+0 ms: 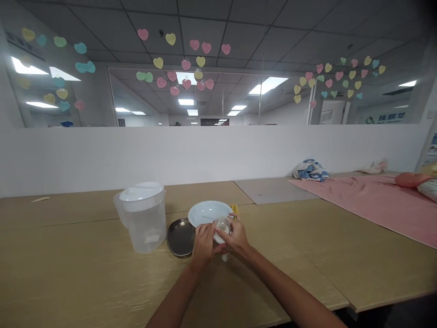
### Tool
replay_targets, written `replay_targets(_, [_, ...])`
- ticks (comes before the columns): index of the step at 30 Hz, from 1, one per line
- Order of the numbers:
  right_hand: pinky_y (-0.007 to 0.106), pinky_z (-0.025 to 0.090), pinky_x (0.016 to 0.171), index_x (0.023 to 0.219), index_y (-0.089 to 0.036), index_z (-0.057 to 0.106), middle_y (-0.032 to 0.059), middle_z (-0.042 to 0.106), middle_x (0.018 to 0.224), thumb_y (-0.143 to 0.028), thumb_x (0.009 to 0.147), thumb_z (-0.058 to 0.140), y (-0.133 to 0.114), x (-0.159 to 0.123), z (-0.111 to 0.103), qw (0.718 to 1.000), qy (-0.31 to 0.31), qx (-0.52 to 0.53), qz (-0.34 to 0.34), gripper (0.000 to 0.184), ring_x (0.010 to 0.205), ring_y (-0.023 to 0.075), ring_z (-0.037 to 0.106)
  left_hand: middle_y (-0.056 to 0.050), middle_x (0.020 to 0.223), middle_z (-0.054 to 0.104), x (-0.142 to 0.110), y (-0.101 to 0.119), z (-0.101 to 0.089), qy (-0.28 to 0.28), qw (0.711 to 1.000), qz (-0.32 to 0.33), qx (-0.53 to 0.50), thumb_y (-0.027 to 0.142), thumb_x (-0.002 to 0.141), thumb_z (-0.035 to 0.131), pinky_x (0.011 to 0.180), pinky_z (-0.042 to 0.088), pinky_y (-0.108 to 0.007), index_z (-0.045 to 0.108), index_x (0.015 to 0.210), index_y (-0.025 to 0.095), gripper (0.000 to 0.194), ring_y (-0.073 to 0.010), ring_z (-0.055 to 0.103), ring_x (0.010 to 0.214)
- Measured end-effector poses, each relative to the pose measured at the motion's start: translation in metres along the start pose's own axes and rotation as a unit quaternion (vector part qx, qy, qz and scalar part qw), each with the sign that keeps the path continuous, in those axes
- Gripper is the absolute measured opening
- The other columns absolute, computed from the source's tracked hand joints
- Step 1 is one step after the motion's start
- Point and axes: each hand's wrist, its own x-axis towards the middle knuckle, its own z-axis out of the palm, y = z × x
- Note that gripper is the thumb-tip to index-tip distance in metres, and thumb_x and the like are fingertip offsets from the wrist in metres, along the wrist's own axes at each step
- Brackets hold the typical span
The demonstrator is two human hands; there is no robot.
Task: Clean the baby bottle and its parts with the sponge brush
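My left hand [204, 246] and my right hand [237, 237] meet over the table, both holding a small clear bottle [222, 226] with a white ring [218, 238] around it. A white end of the held item [224, 258] shows below my fingers, and its shape is partly hidden. Just behind my hands lies a white plate [206, 213], with a yellow object [234, 209] partly hidden behind its rim. Left of my left hand sits a round dark metal dish [180, 237]. Further left stands a translucent plastic pitcher [143, 223] with a white lid.
The hands work on a light wood-toned table [85, 273] with seams between its panels. A pink cloth [375, 205] covers the right side, and a blue-and-white cloth bundle [310, 171] lies behind. A low white partition [205, 159] runs along the far edge.
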Motion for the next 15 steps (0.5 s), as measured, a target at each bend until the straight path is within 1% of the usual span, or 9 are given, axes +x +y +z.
replay_targets(2, [0.040, 0.045, 0.081, 0.059, -0.021, 0.051, 0.0012, 0.054, 0.053, -0.049, 0.073, 0.053, 0.0010, -0.0015, 0.0013, 1.000, 0.006, 0.007, 0.014, 0.031, 0.082, 0.0236, 0.054, -0.016, 0.100, 0.064, 0.0007, 0.0007, -0.0004, 0.008, 1.000, 0.012, 0.008, 0.063, 0.083, 0.027, 0.079, 0.039, -0.036, 0.048, 0.123, 0.007, 0.072, -0.0243, 0.057, 0.090])
replay_targets(4, [0.040, 0.044, 0.081, 0.059, -0.021, 0.052, 0.0005, 0.053, 0.053, -0.048, 0.075, 0.051, -0.0001, -0.0017, 0.0012, 1.000, 0.010, 0.004, 0.012, 0.032, 0.075, 0.0216, 0.054, -0.016, 0.099, 0.064, 0.0010, 0.0008, -0.0009, 0.014, 1.000, 0.024, 0.012, 0.061, 0.084, 0.028, 0.078, 0.039, -0.036, 0.046, 0.125, 0.006, 0.071, -0.0240, 0.057, 0.089])
replay_targets(7, [0.042, 0.041, 0.086, 0.063, -0.020, 0.052, -0.0012, 0.053, 0.054, -0.047, 0.077, 0.050, -0.0036, -0.0005, -0.0021, 0.999, 0.022, -0.007, -0.026, 0.031, 0.063, 0.0171, 0.053, -0.015, 0.099, 0.065, 0.0007, 0.0002, -0.0010, 0.021, 0.999, 0.034, 0.017, 0.058, 0.086, 0.029, 0.078, 0.039, -0.036, 0.042, 0.130, 0.006, 0.068, -0.0238, 0.057, 0.089])
replay_targets(9, [0.043, 0.040, 0.087, 0.069, -0.020, 0.054, -0.0010, 0.055, 0.059, -0.048, 0.077, 0.050, -0.0046, -0.0004, -0.0054, 0.997, 0.047, 0.003, -0.068, 0.030, 0.060, 0.0156, 0.052, -0.015, 0.100, 0.065, 0.0006, 0.0000, -0.0006, 0.021, 0.999, 0.030, 0.018, 0.058, 0.086, 0.031, 0.077, 0.039, -0.035, 0.039, 0.132, 0.008, 0.068, -0.0236, 0.057, 0.088])
replay_targets(11, [0.043, 0.041, 0.086, 0.077, -0.019, 0.056, 0.0017, 0.058, 0.068, -0.050, 0.076, 0.051, -0.0037, -0.0019, -0.0077, 0.991, 0.083, 0.031, -0.101, 0.031, 0.067, 0.0178, 0.055, -0.015, 0.100, 0.065, 0.0007, 0.0006, -0.0001, 0.022, 0.999, 0.027, 0.016, 0.058, 0.086, 0.033, 0.076, 0.040, -0.035, 0.038, 0.133, 0.008, 0.069, -0.0232, 0.058, 0.086])
replay_targets(12, [0.042, 0.042, 0.084, 0.082, -0.019, 0.056, 0.0036, 0.059, 0.074, -0.051, 0.075, 0.052, -0.0027, -0.0031, -0.0082, 0.988, 0.100, 0.050, -0.104, 0.033, 0.073, 0.0196, 0.056, -0.015, 0.099, 0.065, 0.0010, 0.0012, -0.0001, 0.023, 0.999, 0.029, 0.014, 0.058, 0.086, 0.034, 0.076, 0.041, -0.034, 0.039, 0.132, 0.008, 0.068, -0.0230, 0.058, 0.085])
replay_targets(13, [0.041, 0.044, 0.082, 0.088, -0.018, 0.056, 0.0053, 0.060, 0.080, -0.051, 0.074, 0.054, -0.0016, -0.0042, -0.0082, 0.987, 0.113, 0.072, -0.094, 0.035, 0.078, 0.0210, 0.057, -0.014, 0.099, 0.065, 0.0013, 0.0018, -0.0003, 0.027, 0.999, 0.033, 0.013, 0.057, 0.086, 0.035, 0.075, 0.041, -0.034, 0.041, 0.131, 0.008, 0.066, -0.0230, 0.058, 0.085])
replay_targets(15, [0.037, 0.046, 0.077, 0.099, -0.017, 0.053, 0.0075, 0.060, 0.090, -0.048, 0.074, 0.057, 0.0008, -0.0049, -0.0072, 0.983, 0.137, 0.114, -0.037, 0.040, 0.084, 0.0216, 0.058, -0.014, 0.096, 0.065, 0.0019, 0.0031, -0.0015, 0.034, 0.998, 0.041, 0.015, 0.054, 0.086, 0.037, 0.076, 0.041, -0.034, 0.046, 0.126, 0.008, 0.062, -0.0228, 0.058, 0.085])
